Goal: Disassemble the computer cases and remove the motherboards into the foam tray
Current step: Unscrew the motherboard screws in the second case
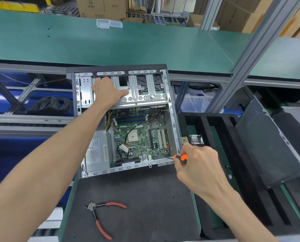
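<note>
left hand (109, 92) lies flat on the drive cage (138, 91), steadying the case; right hand (200, 165) clamps its grip on the screwdriver (180, 158), tip at the motherboard (140, 135), which sits inside.

Metal, Plastic, Foam and Card

The case (123, 119) is bare sheet metal, silver and lightly shiny. The board (140, 135) looks green and glossy. The mat (137, 203) is dark, matt and a little rough. The tray (215, 130) is black matt foam. The pliers (100, 217) have red plastic handles. The screwdriver (181, 158) handle is orange and black plastic. The boxes (102, 7) are brown cardboard.
</note>
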Demonstrator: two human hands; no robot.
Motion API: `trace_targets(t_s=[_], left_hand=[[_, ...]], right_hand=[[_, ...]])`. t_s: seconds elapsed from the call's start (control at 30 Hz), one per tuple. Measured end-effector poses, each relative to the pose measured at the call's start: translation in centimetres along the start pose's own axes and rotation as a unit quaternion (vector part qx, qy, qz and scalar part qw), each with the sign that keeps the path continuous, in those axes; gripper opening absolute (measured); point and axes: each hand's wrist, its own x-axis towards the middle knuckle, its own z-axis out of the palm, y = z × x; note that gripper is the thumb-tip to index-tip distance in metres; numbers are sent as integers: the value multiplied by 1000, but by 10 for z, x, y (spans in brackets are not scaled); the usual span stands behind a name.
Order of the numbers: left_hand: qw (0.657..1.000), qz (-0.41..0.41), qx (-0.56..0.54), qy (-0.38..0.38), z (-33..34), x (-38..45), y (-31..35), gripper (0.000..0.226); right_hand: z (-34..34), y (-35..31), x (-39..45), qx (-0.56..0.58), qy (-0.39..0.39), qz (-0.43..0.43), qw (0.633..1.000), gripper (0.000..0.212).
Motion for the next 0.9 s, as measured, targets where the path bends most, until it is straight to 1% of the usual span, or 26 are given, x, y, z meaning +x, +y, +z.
trace_targets(t_s=[0.43,0.57,0.63,0.7,0.77,0.83,0.9], left_hand=[[1000,0,-3,0,2,1,-3,61],[1000,1,3,-5,2,3,-3,66],[1000,0,6,-5,2,2,-2,63],[1000,1,7,-6,0,2,-1,61],[1000,1,1,-5,-1,1,-1,61],[1000,1,-1,-1,-1,-1,-1,60],[1000,2,1,0,-1,-3,0,61]], right_hand=[[-2,-1,0,-13,-9,2,1000,22],[-5,-6,1,-10,-16,0,1000,23],[-5,-8,1,-14,-24,0,1000,21],[-5,-8,2,-22,-50,-12,998,16],[-4,-9,3,-37,-100,-33,994,10],[-4,-12,4,-58,-146,-44,987,17],[-6,-17,2,-91,-148,-39,984,18]])
